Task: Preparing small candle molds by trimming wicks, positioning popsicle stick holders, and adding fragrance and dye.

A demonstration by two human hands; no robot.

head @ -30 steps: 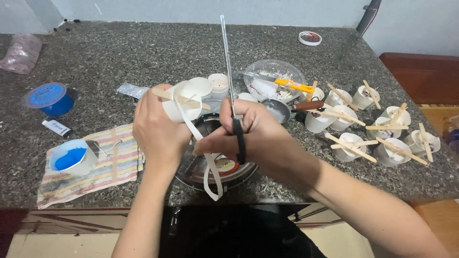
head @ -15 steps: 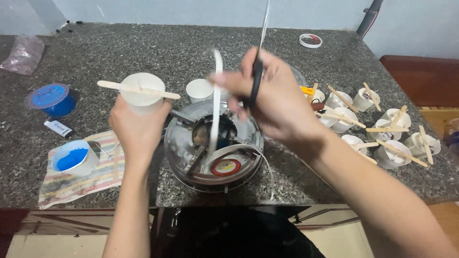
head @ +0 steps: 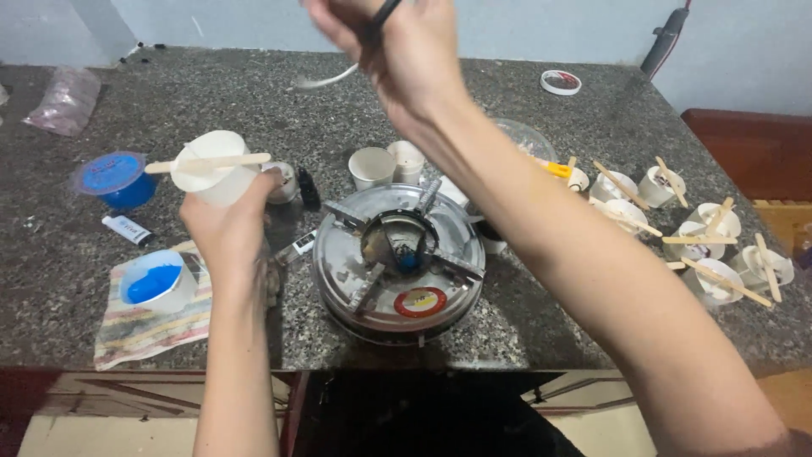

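A: Start nearest. What sits in front of the person?

B: The round metal burner stands on the table at its near edge, between the two arms. To its left, on a striped cloth, is a small cup of blue paste.

A: And the left hand?

B: The left hand is closed around a white paper cup, holding it upright above the table, left of the burner. A wooden stick lies flat across the cup's rim, its long axis running left to right.

A: The right?

B: The right hand is up at the far top, well apart from the cup, up and to its right. Its grip is shut on a dark scissors handle, and a white strip trails off blurred to the left. So the left hand alone has the cup.

A: What differs from half a second ago?

B: The right hand has risen farther up and away, carrying the strip off the burner, where its tail lay curled. The cup has stayed at about the same height, on the left.
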